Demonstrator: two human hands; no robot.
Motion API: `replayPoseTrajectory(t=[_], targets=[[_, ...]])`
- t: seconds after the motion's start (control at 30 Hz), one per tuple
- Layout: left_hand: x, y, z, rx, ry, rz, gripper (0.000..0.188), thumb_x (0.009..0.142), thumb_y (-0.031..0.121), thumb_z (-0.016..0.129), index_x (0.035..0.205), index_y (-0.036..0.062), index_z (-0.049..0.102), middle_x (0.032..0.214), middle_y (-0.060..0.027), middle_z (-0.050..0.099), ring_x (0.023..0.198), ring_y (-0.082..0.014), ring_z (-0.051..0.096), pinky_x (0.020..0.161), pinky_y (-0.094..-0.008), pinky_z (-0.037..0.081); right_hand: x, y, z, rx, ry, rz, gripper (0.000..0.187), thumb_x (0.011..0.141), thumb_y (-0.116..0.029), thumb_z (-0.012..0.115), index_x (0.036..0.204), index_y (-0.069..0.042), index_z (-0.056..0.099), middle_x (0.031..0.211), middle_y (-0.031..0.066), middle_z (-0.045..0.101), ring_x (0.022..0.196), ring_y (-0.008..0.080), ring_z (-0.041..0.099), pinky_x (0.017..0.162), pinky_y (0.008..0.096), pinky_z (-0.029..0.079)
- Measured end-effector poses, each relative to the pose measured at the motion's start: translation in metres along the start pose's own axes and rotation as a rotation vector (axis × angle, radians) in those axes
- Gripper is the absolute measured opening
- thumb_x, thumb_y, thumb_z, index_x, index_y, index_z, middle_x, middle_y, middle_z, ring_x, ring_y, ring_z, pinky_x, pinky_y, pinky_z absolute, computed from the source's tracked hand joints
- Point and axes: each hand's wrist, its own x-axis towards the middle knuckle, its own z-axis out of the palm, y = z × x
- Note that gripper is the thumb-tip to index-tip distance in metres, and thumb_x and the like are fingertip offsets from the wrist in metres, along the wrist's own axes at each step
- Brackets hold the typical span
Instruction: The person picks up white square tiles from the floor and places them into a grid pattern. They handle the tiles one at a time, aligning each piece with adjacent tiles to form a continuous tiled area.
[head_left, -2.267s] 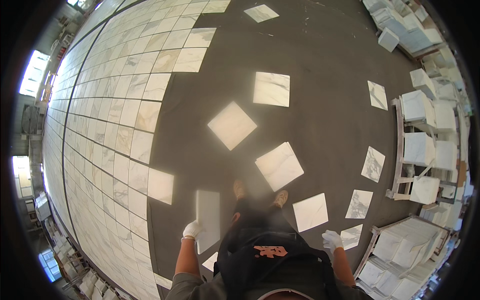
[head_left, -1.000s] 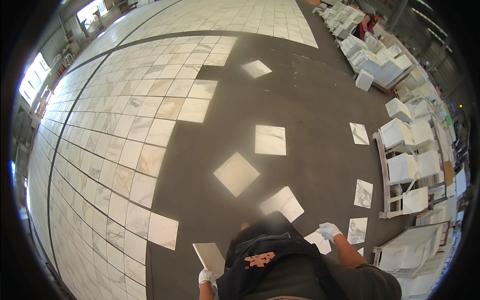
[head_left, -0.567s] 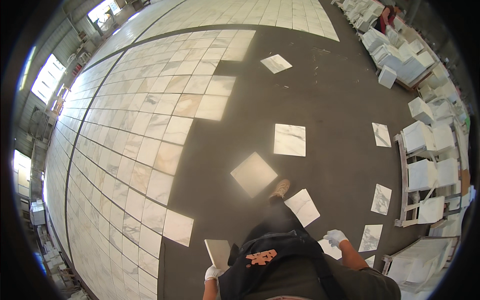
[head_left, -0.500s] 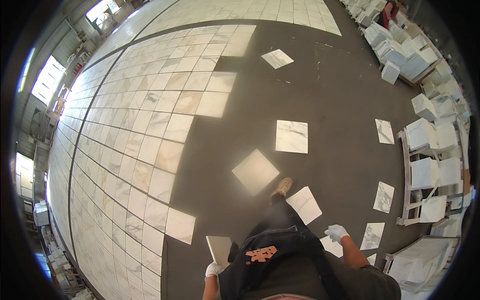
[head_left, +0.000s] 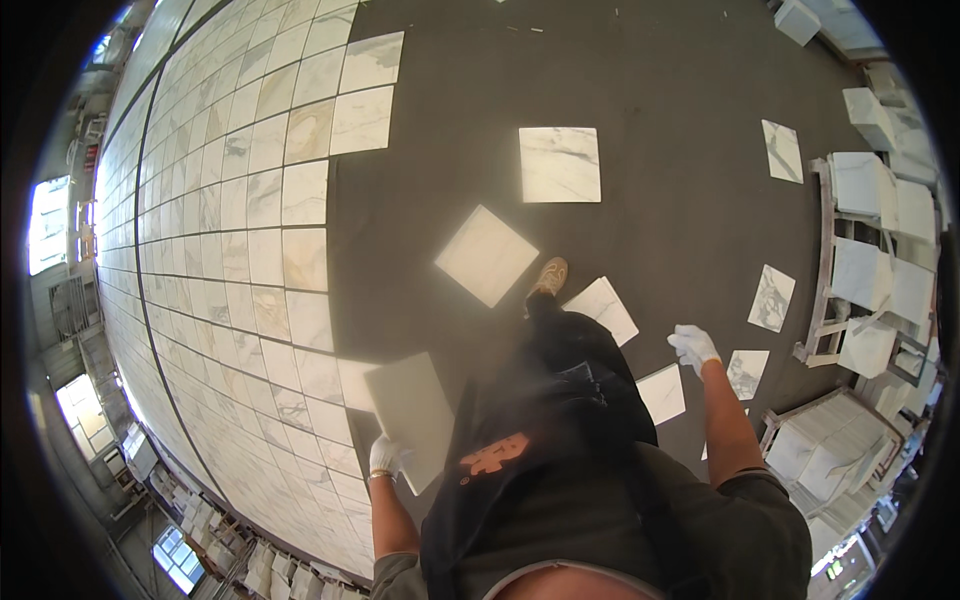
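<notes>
Currently, my feed looks straight down, and I have the left hand grasping a pale slab by its lower left edge. That slab sits tilted at the left of the dark apron, its upper left corner overlapping, in my view, a white tile at the border of the laid grid. My right hand is out to the other side with its fingers loosely curled; I can't tell whether they are fully clenched. Nearest to it, a tile lies on the grey floor, partly hidden by the apron.

Ahead of me, one shoe is planted between a tile turned like a diamond and a tile pair, one piece nearly covering the other. Farther up I see a squarer veined tile. Three grey-veined tiles run down the right, near a wooden rack loaded with white stacks.
</notes>
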Motion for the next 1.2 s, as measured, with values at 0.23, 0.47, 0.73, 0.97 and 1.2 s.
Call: replayPoseTrajectory(t=[0.23, 0.47, 0.73, 0.97, 1.2], targets=[[0.061, 0.127, -0.058, 0.674, 0.129, 0.112, 0.032, 0.076, 0.008, 0.077, 0.104, -0.0044, 0.071, 0.089, -0.0124, 0.075, 0.076, -0.0222, 0.072, 0.066, -0.0346, 0.059, 0.021, -0.073, 0.016, 0.118, 0.012, -0.050, 0.059, 0.083, -0.020, 0.080, 0.135, -0.001, 0.059, 0.093, 0.0045, 0.062, 0.074, 0.0125, 0.057, 0.059, 0.0272, 0.047], [0.136, 0.253, -0.092, 0.784, 0.073, 0.149, 0.044, 0.073, 0.022, 0.080, 0.107, -0.0037, 0.071, 0.090, -0.0163, 0.076, 0.079, -0.0256, 0.074, 0.070, -0.0369, 0.059, -0.022, -0.003, 0.046, 0.275, 0.105, -0.043, 0.052, 0.087, -0.024, 0.077, 0.132, -0.005, 0.061, 0.092, 0.0000, 0.063, 0.074, 0.0111, 0.060, 0.063, 0.0278, 0.048], [0.224, 0.317, -0.107, 1.270, -0.108, 0.447, 0.052, 0.082, 0.039, 0.070, 0.122, 0.0059, 0.066, 0.109, -0.0240, 0.072, 0.101, -0.0413, 0.070, 0.087, -0.0489, 0.056, -0.136, 0.170, 0.172, 0.547, 0.337, 0.189, 0.020, 0.087, -0.018, 0.069, 0.101, -0.014, 0.056, 0.068, -0.0027, 0.047, 0.054, 0.0127, 0.050, 0.045, 0.0291, 0.042], [0.226, 0.307, -0.161, 1.223, -0.112, 0.442, 0.043, 0.096, 0.038, 0.049, 0.126, 0.0123, 0.066, 0.118, -0.0218, 0.070, 0.114, -0.0403, 0.066, 0.098, -0.0504, 0.051, -0.213, 0.239, 0.353, 0.495, 0.110, 0.367, 0.019, 0.084, -0.006, 0.066, 0.083, -0.016, 0.050, 0.065, 0.0002, 0.038, 0.047, 0.0151, 0.040, 0.040, 0.0323, 0.033], [0.262, 0.240, -0.210, 1.285, -0.182, 0.455, 0.040, 0.096, 0.035, 0.051, 0.116, 0.0074, 0.072, 0.115, -0.0219, 0.071, 0.112, -0.0400, 0.067, 0.097, -0.0493, 0.051, -0.237, 0.247, 0.367, 0.375, 0.009, 0.005, 0.021, 0.083, -0.004, 0.064, 0.076, -0.016, 0.047, 0.066, -0.0002, 0.039, 0.049, 0.0151, 0.042, 0.040, 0.0308, 0.034]])
